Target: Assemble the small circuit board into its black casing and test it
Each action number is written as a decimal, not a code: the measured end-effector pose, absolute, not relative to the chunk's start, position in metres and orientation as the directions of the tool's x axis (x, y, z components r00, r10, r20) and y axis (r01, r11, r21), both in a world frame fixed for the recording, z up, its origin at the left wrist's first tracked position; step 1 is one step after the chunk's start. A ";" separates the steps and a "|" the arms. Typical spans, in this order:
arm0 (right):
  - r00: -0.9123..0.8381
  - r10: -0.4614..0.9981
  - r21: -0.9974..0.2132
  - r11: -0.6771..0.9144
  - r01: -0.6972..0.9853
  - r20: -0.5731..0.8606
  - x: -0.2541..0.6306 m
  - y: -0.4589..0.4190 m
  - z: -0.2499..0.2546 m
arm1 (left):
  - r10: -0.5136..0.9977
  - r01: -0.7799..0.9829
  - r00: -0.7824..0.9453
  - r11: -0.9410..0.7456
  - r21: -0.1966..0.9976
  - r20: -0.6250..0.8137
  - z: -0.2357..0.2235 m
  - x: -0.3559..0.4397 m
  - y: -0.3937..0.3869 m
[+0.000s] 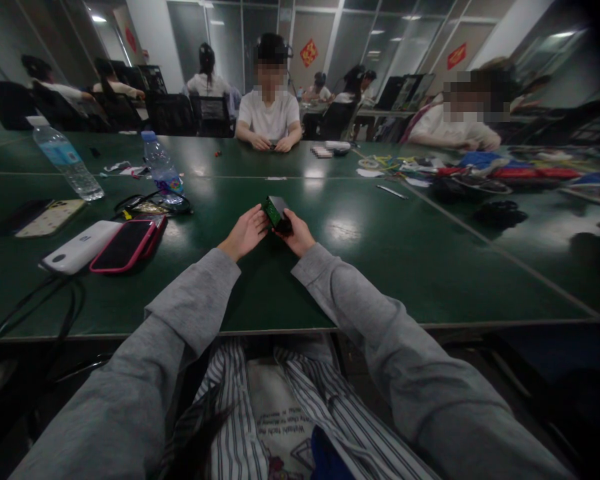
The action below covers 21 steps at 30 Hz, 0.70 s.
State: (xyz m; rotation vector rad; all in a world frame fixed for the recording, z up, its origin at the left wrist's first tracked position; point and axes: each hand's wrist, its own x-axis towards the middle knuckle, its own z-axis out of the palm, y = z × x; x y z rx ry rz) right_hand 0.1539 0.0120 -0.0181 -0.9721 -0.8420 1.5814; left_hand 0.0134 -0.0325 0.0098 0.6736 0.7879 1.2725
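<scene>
A small dark box (pixel 279 211) with a green, circuit-board-like face on its left side is held tilted above the green table (pixel 380 287). My right hand (pixel 297 233) is closed around its right side and lower end. Beside the green face, my left hand (pixel 247 232) has its fingers stretched out; the fingertips come right up to the box's left edge, and I cannot tell whether they touch it. The box's underside and far side are hidden.
Left of my hands are a pink-cased phone (pixel 125 245), a white power bank (pixel 83 247), black cables (pixel 153 203) and two water bottles (pixel 163 167). A thin silver strip (pixel 392 192) and piled cables (pixel 500 173) lie to the right. A person (pixel 269 113) sits opposite.
</scene>
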 end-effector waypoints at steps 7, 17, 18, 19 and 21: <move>-0.296 0.862 -0.856 0.477 0.198 0.412 0.148 0.000 -0.028 | 0.964 -0.607 0.056 0.241 0.758 -0.261 0.008 0.009 -0.031; -0.375 0.816 -0.743 0.565 0.357 0.440 0.146 -0.005 -0.030 | 0.948 -0.616 0.011 0.256 0.745 -0.317 -0.002 0.005 -0.025; -0.364 0.814 -0.743 0.569 0.351 0.452 0.146 -0.007 -0.028 | 0.948 -0.623 0.003 0.251 0.741 -0.318 -0.001 0.006 -0.025; -0.352 0.812 -0.743 0.575 0.342 0.466 0.146 -0.008 -0.026 | 0.947 -0.631 -0.006 0.245 0.736 -0.321 -0.001 0.006 -0.026; -0.326 0.801 -0.736 0.593 0.326 0.502 0.146 -0.012 -0.021 | 0.944 -0.653 -0.018 0.238 0.719 -0.330 0.001 0.008 -0.027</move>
